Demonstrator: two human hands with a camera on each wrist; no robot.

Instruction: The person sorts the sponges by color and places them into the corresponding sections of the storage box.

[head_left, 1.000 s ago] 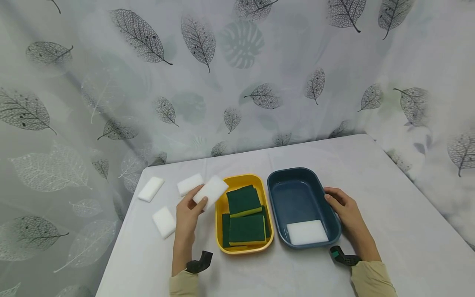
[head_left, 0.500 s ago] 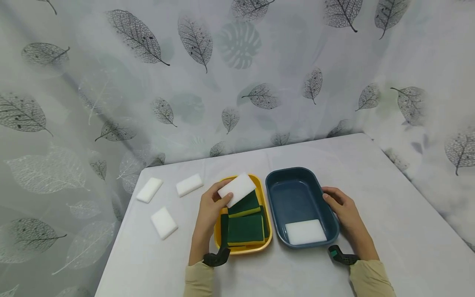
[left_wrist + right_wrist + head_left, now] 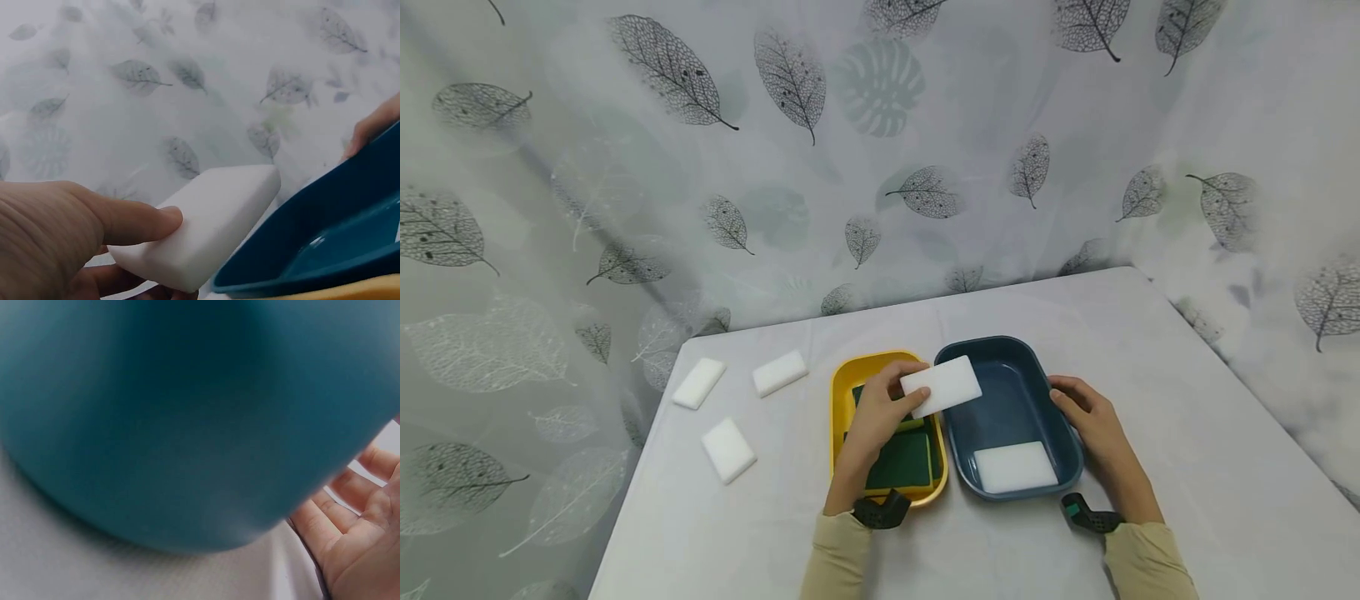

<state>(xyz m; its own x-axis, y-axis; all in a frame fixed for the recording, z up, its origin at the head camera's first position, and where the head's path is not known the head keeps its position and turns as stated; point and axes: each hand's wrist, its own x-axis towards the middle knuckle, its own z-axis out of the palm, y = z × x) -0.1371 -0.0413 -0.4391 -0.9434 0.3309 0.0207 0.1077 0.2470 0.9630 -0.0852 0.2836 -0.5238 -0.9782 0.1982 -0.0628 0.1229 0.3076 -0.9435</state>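
Observation:
My left hand pinches a white melamine sponge, thumb on top and fingers beneath. The sponge is above the neighbouring rims of a yellow tray and a dark blue tray. In the left wrist view, the sponge tilts beside the blue tray's wall. My right hand touches the blue tray's right side; the right wrist view shows its fingers fairly straight along the outer wall. Another white sponge lies at the near end inside the blue tray.
Green-and-yellow scouring sponges are piled in the yellow tray, partly hidden by my left hand. On the left of the white table lie three more white sponges. A leaf-patterned curtain hangs behind.
My left hand has carried the white sponge rightward, from the yellow tray's left side across to the blue tray's left rim. My right hand stays against the blue tray.

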